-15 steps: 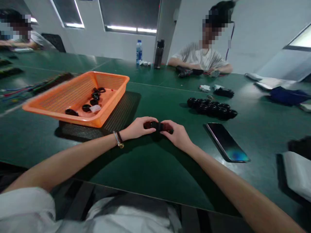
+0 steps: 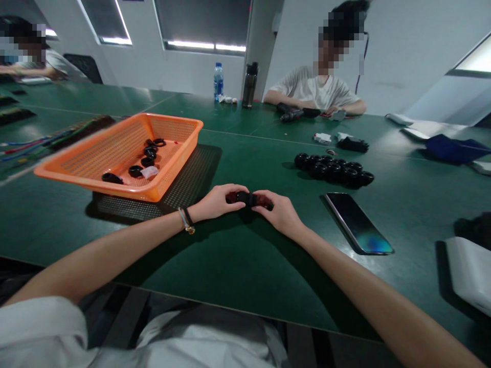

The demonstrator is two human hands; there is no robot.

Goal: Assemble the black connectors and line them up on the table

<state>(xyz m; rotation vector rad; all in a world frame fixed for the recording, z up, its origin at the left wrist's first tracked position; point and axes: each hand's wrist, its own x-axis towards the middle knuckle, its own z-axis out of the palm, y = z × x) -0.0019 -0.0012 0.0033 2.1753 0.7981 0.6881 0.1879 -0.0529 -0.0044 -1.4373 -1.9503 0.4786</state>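
Both my hands meet on the green worktop (image 2: 238,266), fingers curled round one small black part (image 2: 245,198) pinched between them. My left hand (image 2: 217,203) grips its left end, my right hand (image 2: 278,212) its right end, thumbs and fingertips closed on it, and the part sits just above the worktop. On my left wrist I wear a bracelet (image 2: 186,221). Ahead to the left an orange basket (image 2: 95,171) rests on a black mesh mat (image 2: 184,186); inside lie several black rings (image 2: 148,153). To the right, near my right hand, lies a phone (image 2: 358,222), screen up. Beyond it sits a cluster of black parts (image 2: 332,168). Across the worktop a person in a pale shirt (image 2: 318,89) works with both hands, and two bottles (image 2: 235,83) stand at the far edge.
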